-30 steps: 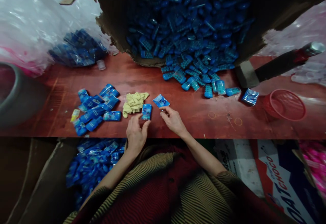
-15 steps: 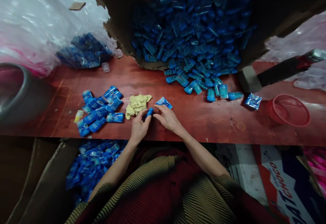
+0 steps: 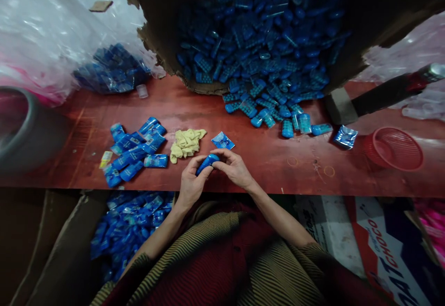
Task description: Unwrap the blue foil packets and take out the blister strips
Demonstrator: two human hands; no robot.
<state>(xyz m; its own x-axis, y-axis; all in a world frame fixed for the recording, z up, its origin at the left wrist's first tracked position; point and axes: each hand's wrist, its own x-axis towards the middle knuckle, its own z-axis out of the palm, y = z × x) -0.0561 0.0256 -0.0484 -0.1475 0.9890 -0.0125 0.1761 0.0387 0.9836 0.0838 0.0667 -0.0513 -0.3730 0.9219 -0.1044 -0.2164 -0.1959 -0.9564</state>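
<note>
Between both hands is a small blue container (image 3: 207, 163), tilted, above the front of the red table (image 3: 257, 167). My left hand (image 3: 191, 181) pinches its left side, thumb below and fingers above. The fingers of my right hand (image 3: 233, 168) close on its right end. Just beyond the fingers lies a flat blue printed wrapper (image 3: 223, 141). A crumpled pale yellow cloth (image 3: 187, 143) is left of it. Further left are several blue printed containers (image 3: 134, 153) in a loose group.
A torn cardboard box (image 3: 158, 32) spills blue-capped clear containers (image 3: 267, 65) onto the table. At right are a hammer (image 3: 378, 97), a blue wrapper stack (image 3: 345, 137) and a red basket (image 3: 394, 148). A grey bucket (image 3: 31, 134) stands left. Below the edge lie more blue packs (image 3: 134, 227).
The blue container has turned from nearly upright to slanted. My right hand has moved down and left, closing its fingers on it. The flat wrapper is now more uncovered.
</note>
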